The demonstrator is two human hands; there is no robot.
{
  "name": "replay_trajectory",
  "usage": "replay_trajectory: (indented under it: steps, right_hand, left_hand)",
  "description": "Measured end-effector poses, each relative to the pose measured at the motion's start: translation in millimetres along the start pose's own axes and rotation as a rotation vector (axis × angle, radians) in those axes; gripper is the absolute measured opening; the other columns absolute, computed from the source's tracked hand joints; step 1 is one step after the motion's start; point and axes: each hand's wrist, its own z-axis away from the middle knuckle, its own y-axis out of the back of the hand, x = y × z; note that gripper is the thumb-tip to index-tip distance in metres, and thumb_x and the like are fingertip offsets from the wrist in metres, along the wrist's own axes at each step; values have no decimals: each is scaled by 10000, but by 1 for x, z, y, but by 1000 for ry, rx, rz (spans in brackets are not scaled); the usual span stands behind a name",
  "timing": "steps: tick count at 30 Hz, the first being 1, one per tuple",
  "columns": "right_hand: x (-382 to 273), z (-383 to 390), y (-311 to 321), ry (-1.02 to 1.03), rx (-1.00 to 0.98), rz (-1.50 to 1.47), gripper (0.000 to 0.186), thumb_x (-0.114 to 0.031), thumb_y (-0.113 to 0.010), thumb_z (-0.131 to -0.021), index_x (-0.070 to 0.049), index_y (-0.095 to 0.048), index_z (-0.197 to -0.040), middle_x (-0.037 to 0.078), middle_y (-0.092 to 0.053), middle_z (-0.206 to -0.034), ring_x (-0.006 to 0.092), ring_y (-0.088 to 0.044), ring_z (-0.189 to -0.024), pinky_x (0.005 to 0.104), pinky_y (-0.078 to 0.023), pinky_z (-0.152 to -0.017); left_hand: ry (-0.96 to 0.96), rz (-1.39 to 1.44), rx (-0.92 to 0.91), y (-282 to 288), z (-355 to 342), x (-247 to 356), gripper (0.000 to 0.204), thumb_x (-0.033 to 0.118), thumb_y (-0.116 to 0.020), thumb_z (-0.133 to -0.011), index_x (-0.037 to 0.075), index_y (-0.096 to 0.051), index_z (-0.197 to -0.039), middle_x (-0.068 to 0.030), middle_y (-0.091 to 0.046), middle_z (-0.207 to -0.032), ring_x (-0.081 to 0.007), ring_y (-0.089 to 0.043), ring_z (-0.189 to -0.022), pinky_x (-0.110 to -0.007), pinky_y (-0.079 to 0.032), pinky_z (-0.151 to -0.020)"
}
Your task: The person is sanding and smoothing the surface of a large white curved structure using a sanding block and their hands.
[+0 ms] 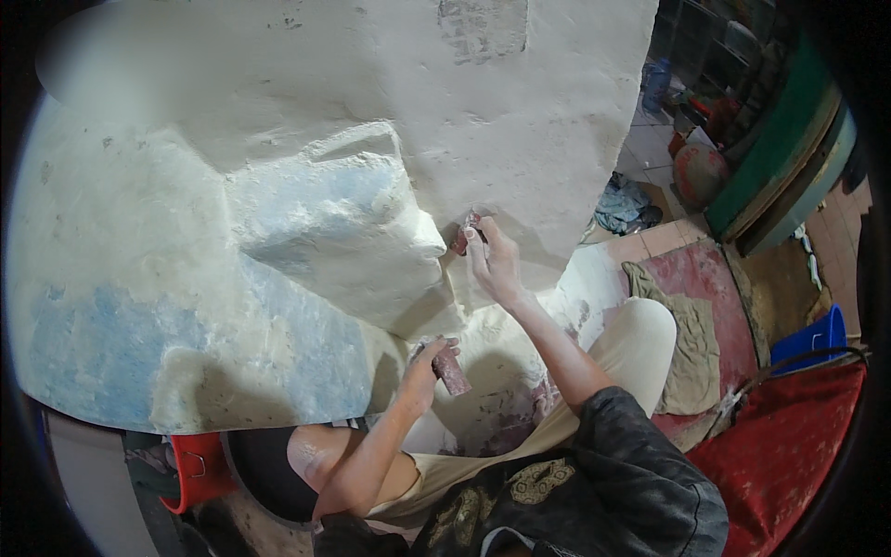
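Note:
In front of me rises a plastered wall (520,121), white-grey, with a boxy ledge (343,232) jutting from it. My right hand (498,260) is closed on a small dark red piece of sandpaper (461,237), held against the wall just right of the ledge. Lower down, my left hand (422,379) grips another dark red piece of sandpaper (452,373), which looks folded or rolled. It is held near the ledge's lower corner, over a dusty white surface. White dust coats the fingers of my right hand.
A red bucket (200,472) and a black tub (269,473) stand at lower left. To the right lie a greenish cloth (682,348) on a red mat (691,278), a blue bucket (812,336) and a red sack-like thing (780,446). A green curved panel (780,139) stands farther back.

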Motion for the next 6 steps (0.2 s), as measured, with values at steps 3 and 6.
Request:
replay_trajectory:
  steps: [3,6]
  right_hand:
    - [-4,-1,1,8,-10,-35,62,-78,-527,-897,-17,-512,-893,125,-605,-747,235,-631,-664,331,-473,-594]
    - [-3,-2,0,2,17,-41,68,-82,-534,-894,-20,-518,-916,119,-606,-748,226,-638,-683,325,-483,-615]
  left_hand:
    - [3,3,-3,-1,0,-1,377,249,-533,-875,-23,-497,-1133,-121,-597,-1092,-219,-545,-1026,-340,-401,-924]
    - [8,-3,-4,-2,0,0,381,253,-534,-874,-21,-496,-1136,-121,-596,-1097,-218,-543,-1032,-339,-395,-931]
